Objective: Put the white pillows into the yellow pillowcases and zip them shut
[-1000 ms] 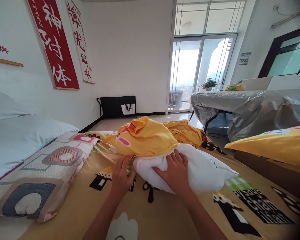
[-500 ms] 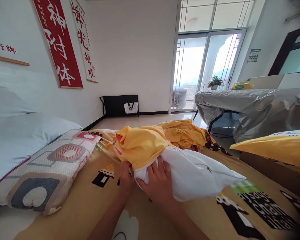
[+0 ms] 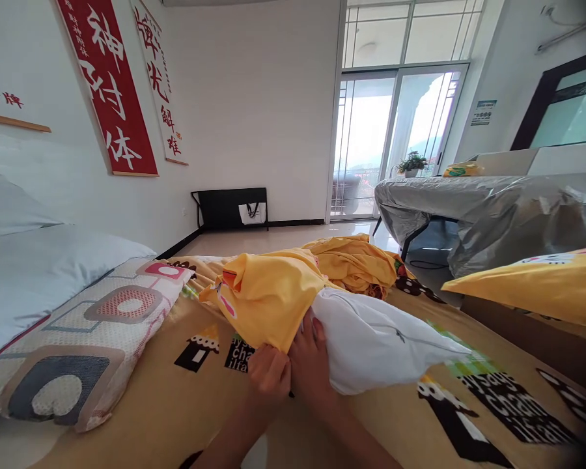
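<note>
A white pillow [image 3: 371,339] lies on the bed, its far left part inside a yellow pillowcase [image 3: 273,286] with a printed pattern. My left hand [image 3: 268,371] is closed in a fist around the near edge of the pillowcase opening. Right beside it, my right hand [image 3: 311,358] grips the white pillow at the case's edge, fingertips partly hidden by the fabric. The right half of the pillow is uncovered and narrows to a corner, with a zip seam along its top.
Brown patterned bedding [image 3: 156,391] spreads under everything. At left lie a patterned pillow [image 3: 127,306] and a white pillow [image 3: 68,260]. Crumpled yellow fabric [image 3: 351,260] sits behind the pillowcase. Another yellow pillow [image 3: 537,280] rests on a box at right, before a plastic-covered table [image 3: 493,195].
My left hand has moved right and pulled the pillowcase edge nearer, next to my right hand. The pillowcase covers more of the pillow's near side. My right hand's fingers have drawn together.
</note>
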